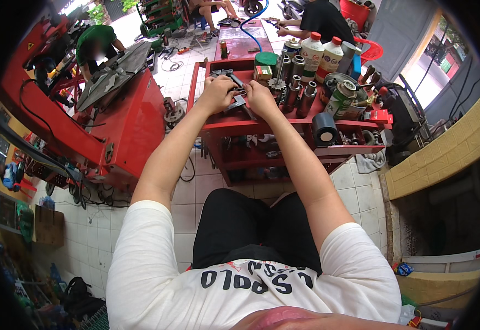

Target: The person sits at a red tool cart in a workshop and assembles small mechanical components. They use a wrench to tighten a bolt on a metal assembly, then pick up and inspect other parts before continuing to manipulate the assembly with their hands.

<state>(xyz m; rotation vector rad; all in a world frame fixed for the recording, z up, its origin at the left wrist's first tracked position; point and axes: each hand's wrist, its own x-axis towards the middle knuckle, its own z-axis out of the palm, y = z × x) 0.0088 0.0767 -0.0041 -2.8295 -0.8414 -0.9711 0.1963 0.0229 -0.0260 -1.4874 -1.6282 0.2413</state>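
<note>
Grey metal part (243, 92), between the fingers (229, 86), red cart (240, 128) below

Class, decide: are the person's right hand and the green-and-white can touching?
Apart: the head view shows upright metal cylinders between the right hand and the green-and-white can.

"What sort of place is this?"
"A repair workshop. Sockets (307, 99) and capped bottles (312, 56) stand on the red tool cart (223, 130)."
"And around the cart?"
"A big red machine (135, 118) to its left, a motorbike wheel (252, 7) far beyond it."
</note>
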